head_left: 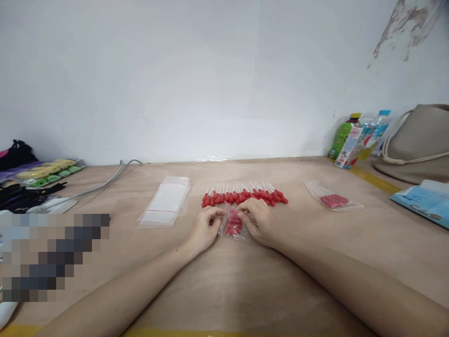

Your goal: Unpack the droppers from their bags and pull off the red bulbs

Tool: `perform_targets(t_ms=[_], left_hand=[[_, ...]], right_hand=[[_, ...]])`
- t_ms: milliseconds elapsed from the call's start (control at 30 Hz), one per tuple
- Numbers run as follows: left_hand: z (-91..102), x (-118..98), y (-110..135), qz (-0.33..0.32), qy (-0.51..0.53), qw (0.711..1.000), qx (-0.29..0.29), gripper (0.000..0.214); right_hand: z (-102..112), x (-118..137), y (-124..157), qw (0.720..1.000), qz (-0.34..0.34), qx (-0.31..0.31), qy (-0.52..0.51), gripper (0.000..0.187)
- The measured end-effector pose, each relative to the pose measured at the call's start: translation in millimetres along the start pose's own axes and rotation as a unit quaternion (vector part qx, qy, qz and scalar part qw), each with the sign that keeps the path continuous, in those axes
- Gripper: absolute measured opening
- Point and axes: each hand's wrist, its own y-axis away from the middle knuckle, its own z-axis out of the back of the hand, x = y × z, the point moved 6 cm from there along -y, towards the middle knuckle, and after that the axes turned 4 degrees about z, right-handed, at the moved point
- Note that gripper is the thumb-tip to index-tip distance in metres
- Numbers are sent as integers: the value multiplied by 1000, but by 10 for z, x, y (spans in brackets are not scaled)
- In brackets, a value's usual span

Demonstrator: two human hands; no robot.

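Between my two hands, low over the table, is a clear plastic zip bag (pixel 234 223) with several red-tipped sticks inside. My left hand (pixel 206 227) pinches the bag's left edge, thumb and fingers together. On the opposite side, my right hand (pixel 258 220) has its fingertips closed on the bag's upper right edge. Just beyond my hands lies a row of loose red-tipped white sticks (pixel 242 194), red ends toward me. A stack of flat clear bags (pixel 164 201) with red lines rests to the left. To the right lies a filled bag of red-tipped sticks (pixel 333 200).
Drink bottles (pixel 345 138) stand by the wall at the back right, near a beige hat (pixel 416 142). A blue packet (pixel 424 201) lies at the right edge. Packaged items (pixel 49 171), a grey cable (pixel 98 187) and a blurred-out patch (pixel 52 257) occupy the left.
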Motion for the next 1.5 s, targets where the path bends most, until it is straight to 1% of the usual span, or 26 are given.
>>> perform_targets(t_ms=[67,200,300,367,433,500,567,633,700,767,833,900,967,1067,1167,1233,1367,1433,1500], left_hand=[[20,-26,14,-13,-40,999,0,25],[29,-86,52,-20,-93,995,24,23],[39,-149,63,-35,-119,992,26,22],[25,-179,55,-44,-122,991,45,22],[7,-202,40,-51,-105,991,71,21],[-6,-222,28,-55,-76,991,96,18],[-23,-228,24,-44,-40,990,125,17],[-50,-232,35,-28,-1,987,159,18],[-69,-257,54,-26,24,982,185,21],[-74,-289,73,-36,18,980,196,26],[-73,-310,86,-42,-6,980,197,32],[-77,-327,99,-49,-33,979,196,33],[-71,-361,110,-72,-63,978,184,24],[-46,-438,127,-132,-123,973,146,8],[-68,-478,144,-168,-167,961,146,10],[-97,-478,147,-176,-179,956,153,13],[-146,-438,133,-176,-196,954,146,12],[-140,-416,120,-166,-193,957,138,13],[-91,-411,103,-157,-168,965,123,16]], right_hand=[[33,-17,52,999,-20,12,24,12],[162,-42,186,996,-45,50,60,13],[229,-90,306,991,-77,97,47,17],[243,-125,363,988,-94,118,22,24],[241,-154,384,987,-99,123,6,28],[229,-179,381,988,-99,121,6,27],[211,-193,369,988,-99,121,12,25],[199,-192,360,987,-99,125,17,24],[195,-188,360,986,-105,129,23,23],[191,-184,368,984,-111,135,28,22],[186,-185,377,983,-114,141,34,22],[184,-187,380,983,-112,141,36,22],[186,-188,377,984,-108,136,33,22],[183,-190,370,985,-103,137,20,22],[181,-198,369,984,-110,138,17,22],[184,-197,367,984,-112,136,20,23],[198,-179,358,986,-103,126,23,21],[204,-177,356,987,-101,123,28,21],[207,-185,357,986,-105,122,36,21]])
